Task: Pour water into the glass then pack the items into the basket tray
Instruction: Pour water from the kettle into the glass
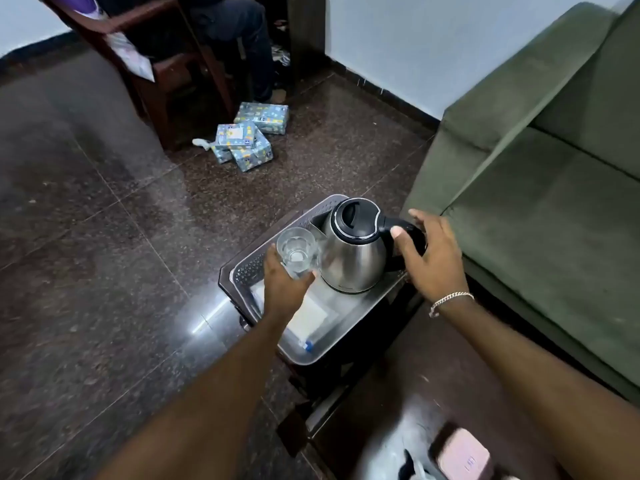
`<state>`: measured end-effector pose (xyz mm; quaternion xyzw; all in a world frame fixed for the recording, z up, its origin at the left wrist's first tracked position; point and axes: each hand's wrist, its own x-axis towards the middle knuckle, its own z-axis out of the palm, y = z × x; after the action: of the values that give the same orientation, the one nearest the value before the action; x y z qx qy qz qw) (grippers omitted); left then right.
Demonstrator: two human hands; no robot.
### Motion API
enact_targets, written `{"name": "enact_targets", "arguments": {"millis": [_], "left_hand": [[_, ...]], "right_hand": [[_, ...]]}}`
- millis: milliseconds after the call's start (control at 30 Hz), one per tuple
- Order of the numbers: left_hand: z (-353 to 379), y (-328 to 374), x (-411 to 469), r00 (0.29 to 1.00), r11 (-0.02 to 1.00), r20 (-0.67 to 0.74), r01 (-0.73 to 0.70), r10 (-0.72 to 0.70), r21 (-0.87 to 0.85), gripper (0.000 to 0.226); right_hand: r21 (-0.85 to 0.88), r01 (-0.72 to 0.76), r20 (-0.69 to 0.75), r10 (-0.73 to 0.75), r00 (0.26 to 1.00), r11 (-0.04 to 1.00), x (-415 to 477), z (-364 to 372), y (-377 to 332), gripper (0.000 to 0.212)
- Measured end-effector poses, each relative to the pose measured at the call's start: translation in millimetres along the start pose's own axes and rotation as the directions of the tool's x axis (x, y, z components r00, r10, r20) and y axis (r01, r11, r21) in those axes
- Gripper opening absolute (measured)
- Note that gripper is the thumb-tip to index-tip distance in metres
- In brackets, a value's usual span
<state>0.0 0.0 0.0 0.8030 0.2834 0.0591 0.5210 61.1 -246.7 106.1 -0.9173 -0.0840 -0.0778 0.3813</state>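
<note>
We see the glass upright at the far left part of the basket tray, just left of the kettle and all but touching its steel body. It is clear, with a little water showing low inside. Our left hand wraps it from the near side, thumb on the right of the glass and fingers round its left wall, so the hand is closed on it; we cannot tell whether its base rests on the tray floor or sits slightly above it.

The kettle stands upright in the far right part of the tray, black lid shut, spout toward the glass and black handle pointing right. Our right hand is at that handle with fingers spread and loosely curved; the thumb lies against the handle, the rest are open above and beyond it, not clasped. A silver bracelet circles that wrist.

In the near part of the tray lies a flat clear packet with pale contents. The grey tray sits on a dark low table. To the right is a green sofa. Far across the dark polished floor lie blue wrapped boxes beside a wooden chair, where a seated person's legs show.
</note>
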Motion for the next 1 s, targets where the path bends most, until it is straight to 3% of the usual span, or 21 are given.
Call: {"name": "enact_targets", "arguments": {"millis": [67,100,233,367,533,700,833,1000], "left_hand": [[6.6,-3.3,11.3,0.999,0.999,-0.032,-0.028,0.028,-0.021,0.099],[8.9,-4.6,16.5,0.999,1.000,-0.035,-0.024,0.024,-0.008,0.099],[15.0,-6.8,28.0,0.997,0.999,-0.069,-0.019,0.021,0.026,0.099],[15.2,-8.9,36.1,0.997,0.999,-0.073,-0.039,0.038,-0.012,0.090],[5.4,-13.9,27.2,0.995,0.996,-0.075,-0.074,0.071,-0.040,0.076],[-20.3,-6.0,9.3,0.987,0.989,-0.065,-0.145,0.145,-0.007,0.071],[-44.5,15.5,-8.2,0.973,0.973,-0.029,-0.229,0.229,-0.010,0.073],[-61.9,55.5,-33.9,0.943,0.945,0.060,-0.325,0.327,-0.042,0.073]], "right_hand": [[0.096,-0.097,0.016,0.096,0.995,0.991,12.2,6.8,7.9,0.034],[0.137,-0.129,0.036,0.125,0.992,0.982,19.9,10.3,14.4,0.039],[0.246,-0.350,0.180,0.313,0.933,0.904,47.1,19.9,29.4,0.084],[0.269,-0.389,0.304,0.306,0.902,0.881,62.1,29.9,39.4,0.082],[0.377,-0.437,0.161,0.407,0.899,0.816,58.0,43.5,39.3,0.063],[0.406,-0.421,0.116,0.411,0.904,0.811,45.1,42.6,33.7,0.072],[0.557,-0.385,0.079,0.415,0.906,0.736,34.9,25.5,26.5,0.064],[0.675,-0.324,0.011,0.430,0.903,0.663,34.9,-34.4,25.4,0.075]]}}
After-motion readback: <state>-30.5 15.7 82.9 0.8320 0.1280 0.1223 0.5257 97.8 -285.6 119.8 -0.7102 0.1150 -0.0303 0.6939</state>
